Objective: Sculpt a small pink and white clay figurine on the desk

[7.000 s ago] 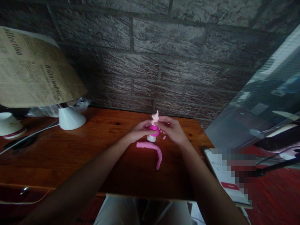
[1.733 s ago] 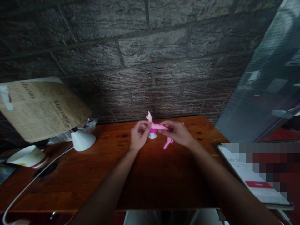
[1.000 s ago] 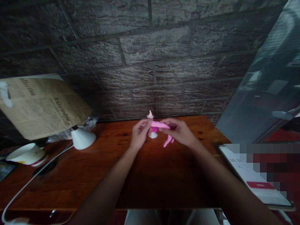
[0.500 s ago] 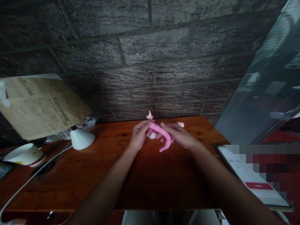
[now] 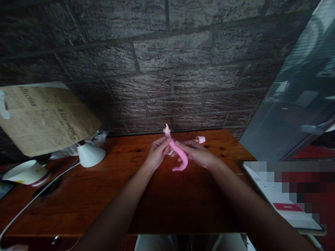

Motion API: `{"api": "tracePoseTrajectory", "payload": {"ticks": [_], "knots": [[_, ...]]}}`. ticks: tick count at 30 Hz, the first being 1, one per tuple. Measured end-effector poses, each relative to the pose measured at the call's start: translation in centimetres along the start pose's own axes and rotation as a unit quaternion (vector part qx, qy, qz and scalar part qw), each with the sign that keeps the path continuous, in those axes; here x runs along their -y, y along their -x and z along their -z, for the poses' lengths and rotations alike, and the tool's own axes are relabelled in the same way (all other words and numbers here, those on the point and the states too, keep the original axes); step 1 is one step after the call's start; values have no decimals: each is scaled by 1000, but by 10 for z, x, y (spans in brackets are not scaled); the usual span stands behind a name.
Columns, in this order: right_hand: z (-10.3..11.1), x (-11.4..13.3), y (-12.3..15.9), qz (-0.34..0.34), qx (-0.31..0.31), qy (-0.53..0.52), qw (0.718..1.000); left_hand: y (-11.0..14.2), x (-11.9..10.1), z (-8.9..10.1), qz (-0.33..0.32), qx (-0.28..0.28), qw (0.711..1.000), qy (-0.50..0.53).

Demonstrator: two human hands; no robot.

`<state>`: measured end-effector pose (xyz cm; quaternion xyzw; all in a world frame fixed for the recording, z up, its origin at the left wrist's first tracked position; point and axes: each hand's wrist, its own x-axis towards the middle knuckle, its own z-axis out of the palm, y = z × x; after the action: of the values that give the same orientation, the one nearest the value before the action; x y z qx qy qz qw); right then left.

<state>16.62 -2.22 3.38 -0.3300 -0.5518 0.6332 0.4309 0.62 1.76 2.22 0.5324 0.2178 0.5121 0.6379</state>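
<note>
A small pale clay figure (image 5: 166, 130) with a pointed top stands near the back of the wooden table (image 5: 146, 195). A pink clay strip (image 5: 180, 157) runs from its middle down toward me and curls at the free end. My left hand (image 5: 157, 153) pinches the strip where it meets the figure. My right hand (image 5: 196, 155) holds the strip from the right, fingers curled around it. A small pinkish-white clay piece (image 5: 201, 139) lies just behind my right hand.
A white lamp base (image 5: 91, 155) with a cord and a newspaper-print shade (image 5: 44, 115) stand at the left, beside a white bowl (image 5: 24, 172). A phone (image 5: 285, 205) lies at the table's right edge. A brick wall closes the back.
The strip, held out sideways to the right a second ago, now hangs down toward me with a curled end. My right hand has dropped lower, uncovering the small clay piece behind it.
</note>
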Motion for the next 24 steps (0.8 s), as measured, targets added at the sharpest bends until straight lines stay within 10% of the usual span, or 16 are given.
{"api": "tracePoseTrajectory", "payload": {"ticks": [24], "knots": [[-16, -3, 0, -69, 47, -195, 977, 6, 5, 10, 49, 111, 983, 138]]}}
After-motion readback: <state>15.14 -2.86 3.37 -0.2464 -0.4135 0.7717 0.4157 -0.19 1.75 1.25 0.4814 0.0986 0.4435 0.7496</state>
